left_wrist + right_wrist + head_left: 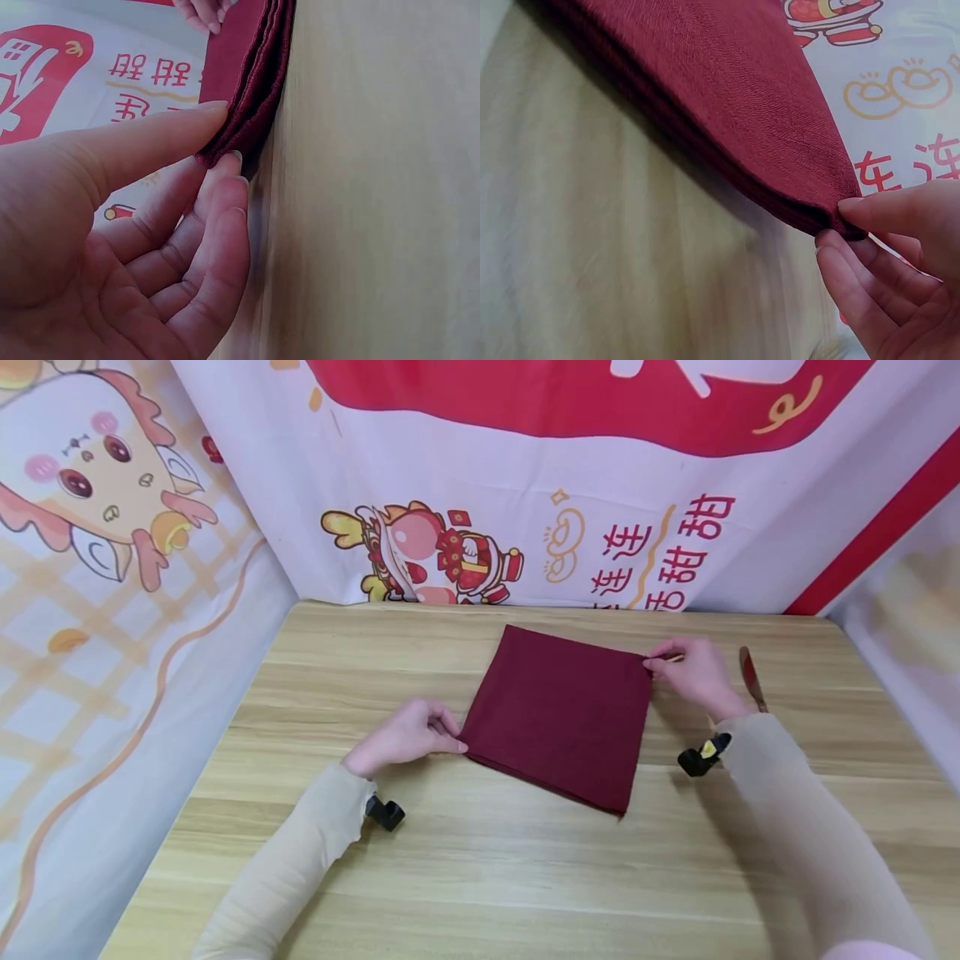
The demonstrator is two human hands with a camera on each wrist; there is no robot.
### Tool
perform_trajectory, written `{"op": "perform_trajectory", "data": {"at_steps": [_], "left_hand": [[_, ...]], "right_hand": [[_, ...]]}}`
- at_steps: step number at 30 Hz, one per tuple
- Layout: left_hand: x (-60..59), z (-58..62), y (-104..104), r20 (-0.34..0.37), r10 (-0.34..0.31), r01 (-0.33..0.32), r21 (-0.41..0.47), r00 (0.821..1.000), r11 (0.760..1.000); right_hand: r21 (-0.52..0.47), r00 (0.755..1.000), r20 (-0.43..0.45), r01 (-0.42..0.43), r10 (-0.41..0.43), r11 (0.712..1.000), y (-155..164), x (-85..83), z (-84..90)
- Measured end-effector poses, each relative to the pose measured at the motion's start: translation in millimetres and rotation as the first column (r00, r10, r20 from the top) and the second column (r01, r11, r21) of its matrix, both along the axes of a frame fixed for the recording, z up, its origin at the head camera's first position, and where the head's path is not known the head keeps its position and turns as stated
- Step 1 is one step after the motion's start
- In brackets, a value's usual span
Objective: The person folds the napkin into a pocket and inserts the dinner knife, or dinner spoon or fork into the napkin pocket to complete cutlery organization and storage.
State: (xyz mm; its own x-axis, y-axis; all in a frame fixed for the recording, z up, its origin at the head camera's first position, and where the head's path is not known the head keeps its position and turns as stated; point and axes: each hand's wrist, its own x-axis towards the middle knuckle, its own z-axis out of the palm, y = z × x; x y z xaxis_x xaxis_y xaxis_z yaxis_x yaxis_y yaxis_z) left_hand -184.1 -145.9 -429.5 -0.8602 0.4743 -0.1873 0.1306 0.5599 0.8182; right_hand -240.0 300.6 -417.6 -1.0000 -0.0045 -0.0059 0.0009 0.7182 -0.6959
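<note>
A dark red cloth napkin [558,718], folded into a square of several layers, lies at a slant over the wooden table. My left hand [416,731] pinches its near left corner between thumb and fingertips; the stacked hemmed edges show beside the thumb in the left wrist view. At the far right corner, my right hand [693,672] pinches the layers the same way. In the right wrist view the napkin [727,105] slopes down to the fingers of that hand [900,277], with a shadow below its edge.
A table knife [752,677] with a reddish-brown blade lies right of my right hand, partly behind the wrist. Under that hand a thin gold-coloured piece shows, mostly hidden. A printed curtain [465,460] hangs along the back edge of the wooden table [480,877].
</note>
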Motion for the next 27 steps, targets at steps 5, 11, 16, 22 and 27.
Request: {"op": "perform_trajectory", "data": {"at_steps": [5, 11, 16, 22, 27], "left_hand": [[7.0, 1.9, 2, -0.015, -0.013, 0.013, -0.020, 1.000, 1.000], [17.4, 2.1, 6, -0.006, -0.045, 0.045, -0.001, 0.999, 0.999], [21.6, 0.8, 7, -0.002, -0.068, 0.068, -0.004, 0.998, 0.998], [23.6, 1.7, 4, 0.009, -0.066, 0.066, -0.010, 0.998, 0.998], [23.2, 1.3, 1, 0.021, -0.056, 0.056, 0.000, 0.998, 0.998]], "right_hand": [[-0.017, 1.000, -0.022, 0.008, -0.009, 1.000, -9, -11.9, 1.0], [-0.008, 0.998, -0.061, 0.001, -0.002, 1.000, -17, -25.0, 0.1], [0.016, 0.997, -0.082, 0.005, -0.003, 1.000, -26, -31.6, 0.4], [0.039, 0.992, -0.129, 0.016, -0.011, 0.999, -38, -36.3, -0.3], [0.000, 0.982, -0.191, 0.014, -0.013, 1.000, -47, -41.1, -2.3]]}}
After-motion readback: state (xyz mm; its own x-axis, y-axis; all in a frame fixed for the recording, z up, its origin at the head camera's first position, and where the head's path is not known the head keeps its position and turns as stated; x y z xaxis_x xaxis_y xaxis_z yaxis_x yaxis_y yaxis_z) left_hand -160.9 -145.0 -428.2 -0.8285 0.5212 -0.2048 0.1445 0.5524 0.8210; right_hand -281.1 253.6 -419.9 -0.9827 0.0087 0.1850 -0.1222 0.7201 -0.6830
